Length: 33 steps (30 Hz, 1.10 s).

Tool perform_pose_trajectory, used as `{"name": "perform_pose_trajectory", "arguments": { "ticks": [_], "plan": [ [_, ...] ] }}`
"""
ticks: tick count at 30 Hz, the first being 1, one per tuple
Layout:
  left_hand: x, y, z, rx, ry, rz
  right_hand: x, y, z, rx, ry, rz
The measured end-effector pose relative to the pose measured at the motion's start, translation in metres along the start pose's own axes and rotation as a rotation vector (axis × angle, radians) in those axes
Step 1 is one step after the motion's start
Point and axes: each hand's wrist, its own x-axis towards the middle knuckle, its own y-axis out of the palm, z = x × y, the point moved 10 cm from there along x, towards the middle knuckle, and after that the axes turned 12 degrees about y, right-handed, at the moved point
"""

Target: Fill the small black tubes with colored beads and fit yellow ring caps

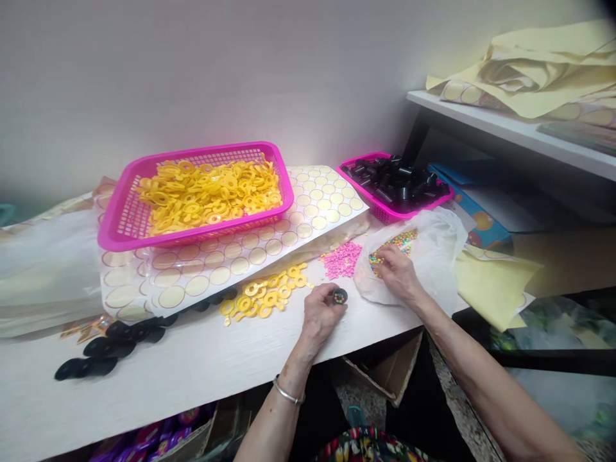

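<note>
Just on the near side of the heap of pink pieces (341, 260), your left hand (321, 314) has its fingers wrapped around a small black cup (340, 296), its open mouth showing coloured beads inside. A silver bracelet (289, 391) circles that wrist. To the right of the heap, your right hand (397, 273) reaches into a thin plastic bag (436, 247), fingertips down at the loose beads (404, 240); you hide the tips, so I cannot tell whether they pinch any.

Left of the heap, you have a scatter of yellow ring-shaped pieces (264, 295) on the white table (269, 359). Beyond the heap and a little to its right stands a smaller pink basket (380, 211), piled with black cylinders (399, 183). Behind the heap and to its left, sheets of round stickers (327, 205) lie under a large pink basket (192, 235) full of more yellow pieces (212, 192). Well to the left of the heap, toward you, rest dark rounded pieces (106, 346). Well to its right, past the bag, hangs a pale yellow paper (498, 282).
</note>
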Motion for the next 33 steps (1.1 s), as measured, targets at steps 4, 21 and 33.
{"name": "perform_pose_trajectory", "arguments": {
  "ticks": [4,21,33],
  "plan": [
    [-0.014,-0.021,-0.003,0.085,0.077,-0.011,-0.020,0.027,0.038,0.044,-0.088,0.108],
    [-0.036,-0.059,0.028,0.010,-0.079,-0.148,-0.046,0.133,0.068,-0.500,-0.106,0.405],
    [-0.036,-0.060,0.026,0.026,-0.079,-0.146,-0.031,0.155,0.070,-0.536,-0.094,0.417]
  ]
}}
